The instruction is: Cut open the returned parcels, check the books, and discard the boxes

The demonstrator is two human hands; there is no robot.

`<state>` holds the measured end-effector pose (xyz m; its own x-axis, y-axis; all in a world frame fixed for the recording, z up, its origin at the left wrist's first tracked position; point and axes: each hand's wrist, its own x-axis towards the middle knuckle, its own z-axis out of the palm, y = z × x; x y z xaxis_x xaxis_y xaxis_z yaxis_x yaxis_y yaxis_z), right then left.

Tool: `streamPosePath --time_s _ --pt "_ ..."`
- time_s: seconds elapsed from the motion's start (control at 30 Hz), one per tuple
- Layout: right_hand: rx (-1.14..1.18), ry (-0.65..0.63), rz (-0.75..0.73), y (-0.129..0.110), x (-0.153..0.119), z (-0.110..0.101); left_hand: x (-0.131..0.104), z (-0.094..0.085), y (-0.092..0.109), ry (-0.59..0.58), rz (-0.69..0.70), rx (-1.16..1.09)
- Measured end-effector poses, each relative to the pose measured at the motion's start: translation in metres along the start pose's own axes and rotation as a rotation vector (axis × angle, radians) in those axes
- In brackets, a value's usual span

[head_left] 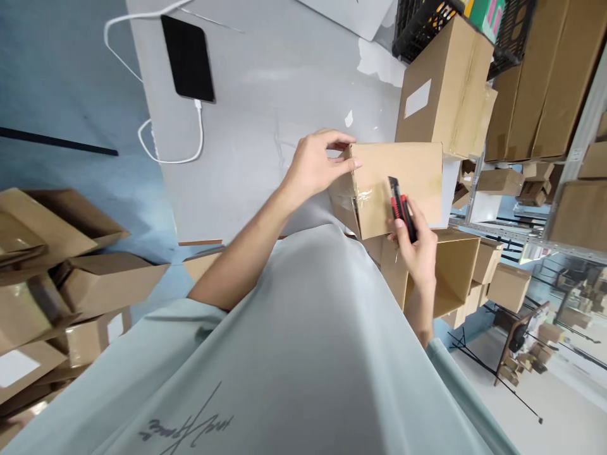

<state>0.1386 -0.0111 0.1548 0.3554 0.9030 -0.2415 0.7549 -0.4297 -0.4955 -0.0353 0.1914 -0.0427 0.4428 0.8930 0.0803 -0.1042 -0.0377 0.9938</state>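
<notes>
A taped brown cardboard box [417,174] sits at the near right edge of the grey table [246,120]. My left hand [315,161] grips the box's upper left corner, thumb on top and fingers at the far side. In my right hand [417,243] is a red and black box cutter [401,208], held over the box's top face. Its blade end points away from me; whether it touches the cardboard I cannot tell. Clear tape shows at the box's left edge.
A black phone [188,60] with a white cable lies at the table's far left. Behind the box stands a larger labelled carton [431,95]. Open cartons [109,278] pile up at lower left. An open box [455,272] and shelving [516,230] are on the right.
</notes>
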Motion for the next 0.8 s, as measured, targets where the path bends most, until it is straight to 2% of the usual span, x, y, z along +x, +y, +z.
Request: streamPosePath --time_s 0.1,0.37,0.53,0.67,0.8 --pt "0.009 -0.093 0.035 -0.019 -0.004 0.013 0.0 0.0 0.0 -0.011 -0.002 -0.015" --pt "-0.049 -0.139 0.054 -0.046 -0.001 0.018 -0.005 0.012 0.0 0.005 -0.014 -0.017" --pt "-0.152 -0.157 0.019 -0.059 -0.005 0.008 -0.005 0.012 0.033 0.007 -0.018 0.021" --pt "-0.24 -0.118 -0.023 -0.068 -0.007 0.008 -0.007 0.014 0.065 0.036 -0.11 0.111" --pt "-0.383 -0.136 -0.014 -0.081 -0.007 0.016 -0.008 0.016 0.077 0.051 -0.163 0.163"
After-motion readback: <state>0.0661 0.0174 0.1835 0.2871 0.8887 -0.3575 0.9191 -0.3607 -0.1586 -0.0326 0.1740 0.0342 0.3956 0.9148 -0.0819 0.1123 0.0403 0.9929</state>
